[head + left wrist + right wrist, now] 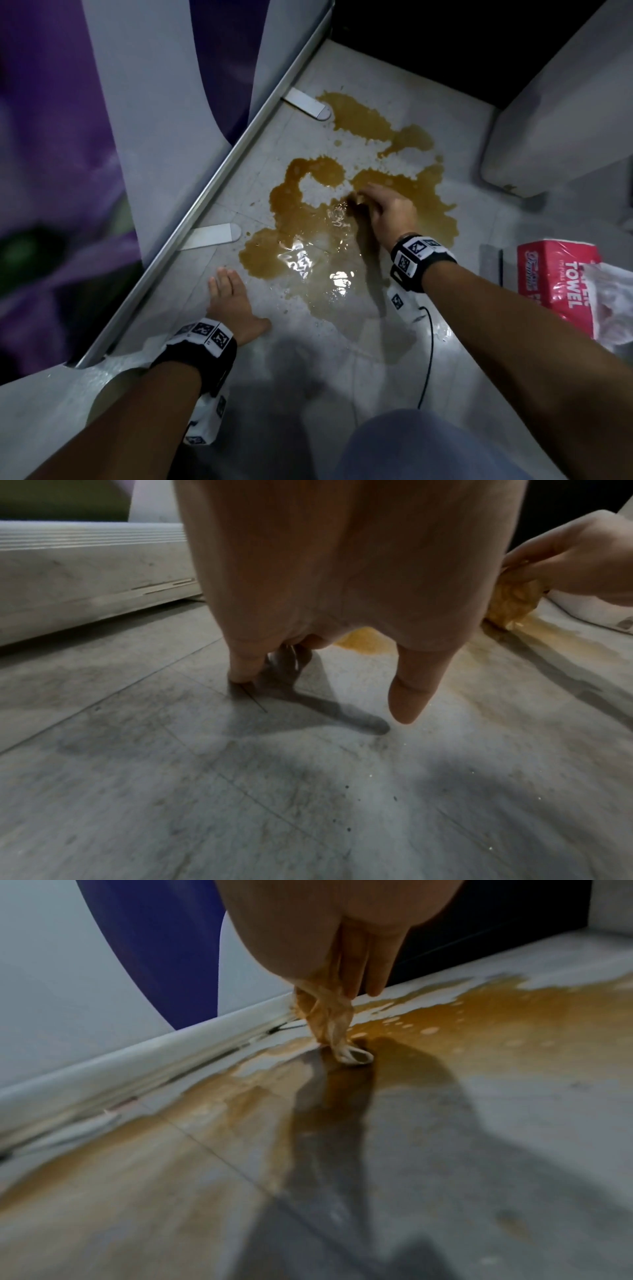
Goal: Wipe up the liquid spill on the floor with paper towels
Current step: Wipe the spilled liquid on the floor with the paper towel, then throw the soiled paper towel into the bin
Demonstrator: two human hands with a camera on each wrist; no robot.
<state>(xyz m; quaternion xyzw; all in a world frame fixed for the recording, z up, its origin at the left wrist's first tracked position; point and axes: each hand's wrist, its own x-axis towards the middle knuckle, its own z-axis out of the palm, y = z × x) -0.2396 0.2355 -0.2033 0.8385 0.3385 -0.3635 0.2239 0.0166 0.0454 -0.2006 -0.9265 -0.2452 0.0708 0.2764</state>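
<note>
Denim-covered knee (418, 445) at the bottom of the head view marks a person crouched over a grey tiled floor (308, 394), both wrists strapped with marker bands. Left hand (229, 298) is planted flat on dry tile just short of the near edge of the brown spill (308, 219), fingers straight and spread, holding nothing and apparently acting as a brace. Beyond its fingertips run a metal rail (191, 219) and a white-and-purple panel (102, 137). Further right, the right hand (387, 212) reaches into the middle of the puddle and pinches a wad of paper towel (329, 1020), already stained brown and twisted, its lower tip touching the wet floor. Wiping appears to be under way but early: most of the liquid lies unabsorbed on every side of that hand. Soaked as the wad looks, the next move likely calls for a fresh sheet from the red paper towel pack (555, 284), lying on the floor to the right of the right forearm, beside a white appliance base (548, 120).
</note>
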